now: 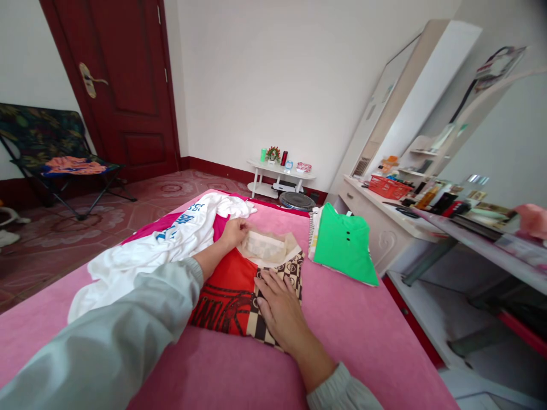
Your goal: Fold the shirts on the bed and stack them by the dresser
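A folded shirt [231,273] lies on the pink bed cover, red on one side and brown-and-cream patterned on the other, with a beige collar at its far end. My left hand [235,232] is closed at the left of that collar, its fingertips pinching the fabric. Flat on the patterned half rests my right hand [282,307], fingers stretched out. Left of the shirt, a white garment [171,239] with blue lettering is spread loosely, over something magenta. To the right sits a folded green shirt [344,242] on top of other folded clothes.
The pink bed [354,341] spans the foreground. A dresser [380,228] with a red basket [388,187] and several bottles stands at the right. Beyond the bed is a low white table [277,169]. A folding chair [47,136] holding clothing stands at the left near a door [123,85].
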Demonstrator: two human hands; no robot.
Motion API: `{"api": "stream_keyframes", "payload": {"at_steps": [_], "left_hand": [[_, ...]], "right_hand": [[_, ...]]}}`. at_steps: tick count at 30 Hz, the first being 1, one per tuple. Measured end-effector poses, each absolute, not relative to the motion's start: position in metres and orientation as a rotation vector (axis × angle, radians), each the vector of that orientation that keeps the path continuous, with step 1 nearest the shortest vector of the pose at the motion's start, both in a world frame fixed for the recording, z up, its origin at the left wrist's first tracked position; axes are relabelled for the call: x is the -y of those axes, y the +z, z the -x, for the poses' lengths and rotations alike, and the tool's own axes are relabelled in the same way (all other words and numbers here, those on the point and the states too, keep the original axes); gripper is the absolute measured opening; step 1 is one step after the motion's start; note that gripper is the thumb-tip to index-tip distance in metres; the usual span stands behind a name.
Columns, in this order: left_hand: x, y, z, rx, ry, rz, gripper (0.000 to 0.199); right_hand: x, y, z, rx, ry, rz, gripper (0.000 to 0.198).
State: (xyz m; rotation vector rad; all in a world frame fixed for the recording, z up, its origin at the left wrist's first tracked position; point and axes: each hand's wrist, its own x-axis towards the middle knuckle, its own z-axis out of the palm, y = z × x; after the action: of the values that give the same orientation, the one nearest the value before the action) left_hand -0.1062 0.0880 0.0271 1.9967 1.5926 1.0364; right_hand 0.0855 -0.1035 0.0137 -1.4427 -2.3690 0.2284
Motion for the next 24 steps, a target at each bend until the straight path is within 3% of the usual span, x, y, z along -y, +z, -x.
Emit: {"api": "stream_keyframes", "payload": {"at_steps": [9,13,19,24], "left_hand": [[-0.013,0.034,0.134,-1.550,1.050,-2.055,0.034],[0.048,0.041,0.123,-1.317,1.058,-2.172,0.033],[0.101,0.025,0.111,-1.151,0.538,-2.448,0.074],[0.101,0.008,0.122,-1.259,0.347,-2.544,0.073]], "right_hand": [[0.105,0.013,-0.084,2.357,0.211,1.445,0.044],[0.107,0.014,-0.085,2.319,0.151,1.399,0.047],[0.104,0.006,-0.095,2.188,0.009,1.570,0.052],[0.102,-0.002,-0.100,2.090,0.001,1.798,0.055]]}}
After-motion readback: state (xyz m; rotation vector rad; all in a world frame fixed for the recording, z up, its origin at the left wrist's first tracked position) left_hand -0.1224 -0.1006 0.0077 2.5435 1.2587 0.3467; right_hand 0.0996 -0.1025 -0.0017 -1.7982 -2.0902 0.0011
